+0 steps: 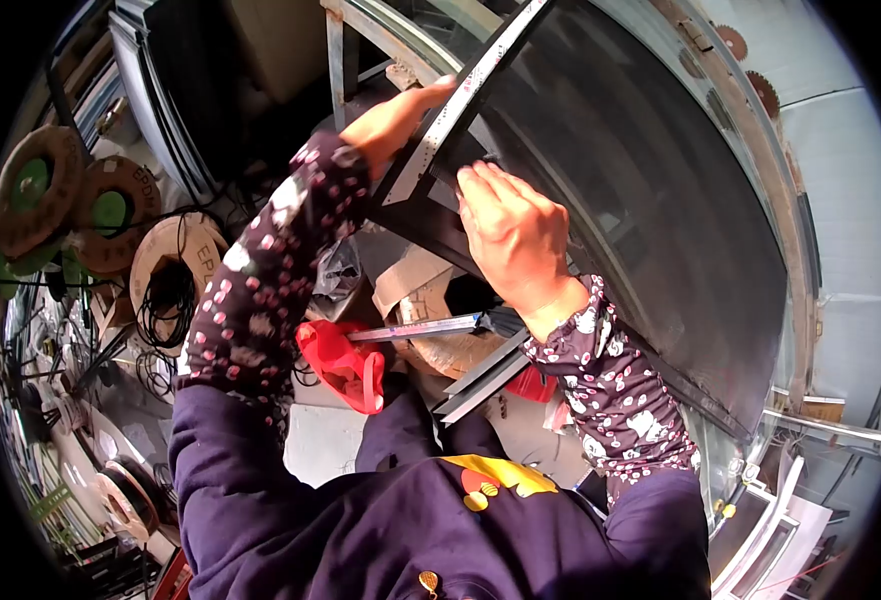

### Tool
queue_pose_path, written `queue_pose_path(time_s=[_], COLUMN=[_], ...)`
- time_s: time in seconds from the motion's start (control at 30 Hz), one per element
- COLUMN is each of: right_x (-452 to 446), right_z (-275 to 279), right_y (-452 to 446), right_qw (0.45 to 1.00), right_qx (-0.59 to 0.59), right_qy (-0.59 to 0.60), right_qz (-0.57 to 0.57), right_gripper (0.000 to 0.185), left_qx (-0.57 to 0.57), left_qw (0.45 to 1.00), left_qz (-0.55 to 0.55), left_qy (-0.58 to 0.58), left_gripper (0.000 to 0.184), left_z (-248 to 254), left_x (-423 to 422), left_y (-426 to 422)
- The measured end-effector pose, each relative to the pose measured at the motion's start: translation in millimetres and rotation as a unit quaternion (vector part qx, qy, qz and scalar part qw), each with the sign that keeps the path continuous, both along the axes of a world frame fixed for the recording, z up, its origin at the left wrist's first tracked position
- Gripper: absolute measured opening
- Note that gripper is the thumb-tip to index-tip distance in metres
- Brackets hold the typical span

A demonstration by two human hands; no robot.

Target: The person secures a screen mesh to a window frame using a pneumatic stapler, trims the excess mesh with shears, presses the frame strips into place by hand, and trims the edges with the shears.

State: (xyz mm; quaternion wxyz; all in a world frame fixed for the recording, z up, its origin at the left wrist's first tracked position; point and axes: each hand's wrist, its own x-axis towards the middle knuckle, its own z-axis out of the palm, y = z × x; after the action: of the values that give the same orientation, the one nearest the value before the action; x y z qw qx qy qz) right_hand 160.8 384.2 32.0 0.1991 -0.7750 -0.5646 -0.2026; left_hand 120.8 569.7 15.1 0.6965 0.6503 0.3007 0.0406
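A dark mesh panel [640,200] with a frame lies tilted in front of me. Its near left side is a pale metal frame bar [460,105] dotted with small marks. My left hand [392,125] is against the outer edge of this bar, one finger stretched along it; its other fingers are partly hidden beneath. My right hand [515,230] is on the inner side of the bar, over the panel's corner, fingers bent and pressed together. A bit of black shows at its fingertips, but I cannot make out what it is.
Cardboard reels [175,265] marked EPDM stand at the left, with black cord around them. Below my hands are a red cloth-like item [345,365], a metal profile [415,328] and an open cardboard box [415,285]. Glass and a metal frame rail [795,260] stand at the right.
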Motion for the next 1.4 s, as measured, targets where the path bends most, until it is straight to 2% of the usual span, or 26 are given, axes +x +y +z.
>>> queue_pose_path(time_s=[0.07,0.13,0.17,0.2,0.3,0.43,0.53,0.57,0.6,0.67,0.7,0.73,0.8,0.83,0.93,1.0,1.07,1.13,1.17,1.23,1.27,1.33,1.37,1.4], right_x=[-2,-5,-7,-7,-9,-12,-12,-12,-12,-9,-7,-6,-5,-7,-11,-12,-14,-15,-13,-10,-9,-6,-6,-6], right_z=[3,0,-6,-11,-12,-7,-4,-1,10,19,23,24,25,22,8,-7,-7,2,-1,-4,-2,-1,-1,-2], right_y=[-1,-5,-7,-7,-9,-9,-10,-9,-9,-9,-9,-10,-9,-8,-8,-6,-5,-7,-7,-7,-7,-7,-7,-7], right_qw=[1.0,0.998,0.998,0.999,0.999,0.995,0.994,0.995,0.992,0.998,0.998,0.998,0.997,0.998,0.997,0.997,0.997,0.987,0.988,0.99,0.988,0.987,0.986,0.985], right_qx=[-0.021,-0.059,-0.041,-0.02,-0.029,-0.083,-0.087,-0.081,-0.112,-0.033,-0.027,-0.027,-0.018,-0.018,-0.05,-0.033,-0.029,-0.147,-0.135,-0.117,-0.13,-0.14,-0.143,-0.147], right_qy=[0.012,0.025,0.014,0.001,-0.003,0.012,0.022,0.022,0.036,0.02,0.036,0.036,0.051,0.051,0.032,0.002,-0.006,0.01,-0.008,-0.026,-0.027,-0.033,-0.038,-0.039], right_qz=[0.006,0.027,0.039,0.051,0.045,0.054,0.058,0.053,0.043,0.043,0.045,0.045,0.046,0.045,0.041,0.065,0.069,0.058,0.068,0.073,0.074,0.078,0.078,0.081], right_gripper=[0.017,0.013,0.014,0.014,0.014,0.014,0.013,0.012,0.015,0.019,0.022,0.022,0.022,0.022,0.02,0.005,0.004,0.009,0.009,0.011,0.013,0.015,0.018,0.018], left_qx=[-0.081,0.044,0.07,0.076,-0.025,0.081,0.078,-0.002,-0.002,-0.001,0.047,0.048,0.123,0.048,-0.009,0.026,0.069,0.085,0.081,0.115,0.086,0.126,0.121,0.158], left_qw=[0.995,0.987,0.985,0.984,0.994,0.987,0.983,0.986,0.985,0.986,0.984,0.984,0.973,0.987,0.989,0.987,0.985,0.984,0.984,0.981,0.979,0.972,0.972,0.968], left_qz=[-0.052,-0.022,-0.009,-0.011,-0.022,-0.002,-0.018,-0.059,-0.058,-0.057,-0.069,-0.07,-0.171,-0.024,-0.055,-0.054,-0.033,-0.062,-0.057,-0.106,-0.098,0.027,0.029,-0.036], left_qy=[0.017,0.154,0.16,0.161,0.106,0.141,0.163,0.159,0.164,0.155,0.158,0.158,0.095,0.154,0.14,0.151,0.156,0.142,0.145,0.114,0.157,0.198,0.198,0.191], left_gripper=[0.076,0.076,0.069,0.069,0.065,0.069,0.066,0.058,0.058,0.051,0.047,0.047,0.051,0.058,0.063,0.066,0.07,0.076,0.076,0.07,0.074,0.045,0.045,0.049], left_z=[-7,18,-1,-9,-24,-8,1,-7,-20,-23,-25,-19,-13,-25,9,11,3,3,-1,-11,-9,-11,-14,-17], left_x=[39,56,70,76,79,81,83,89,97,101,101,95,86,96,80,79,85,83,80,86,87,91,92,96], left_y=[1,-9,-2,4,13,4,3,13,23,25,27,26,28,22,5,1,4,3,6,18,19,6,9,17])
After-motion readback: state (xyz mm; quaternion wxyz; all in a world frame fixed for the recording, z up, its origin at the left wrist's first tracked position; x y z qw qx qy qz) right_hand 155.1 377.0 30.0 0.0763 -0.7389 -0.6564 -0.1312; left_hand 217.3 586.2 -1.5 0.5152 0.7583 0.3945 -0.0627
